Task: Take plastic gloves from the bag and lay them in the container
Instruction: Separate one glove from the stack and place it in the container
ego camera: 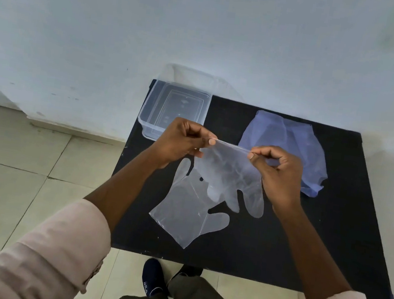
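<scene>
A clear plastic glove [231, 177] hangs above the black table, fingers pointing down. My left hand [183, 141] pinches its cuff at the left corner and my right hand [276, 170] pinches the right corner, stretching the cuff edge between them. A second clear glove [185, 213] lies flat on the table below, partly under the held one. The bluish plastic bag [300, 148] lies crumpled at the right rear. The clear rectangular container [149, 109] stands at the table's back left corner, behind my left hand; nothing shows inside it.
The black table [304, 240] stands against a white wall. Its left and front edges drop to a tiled floor [12, 161]. My dark shoe [154, 277] shows below the front edge.
</scene>
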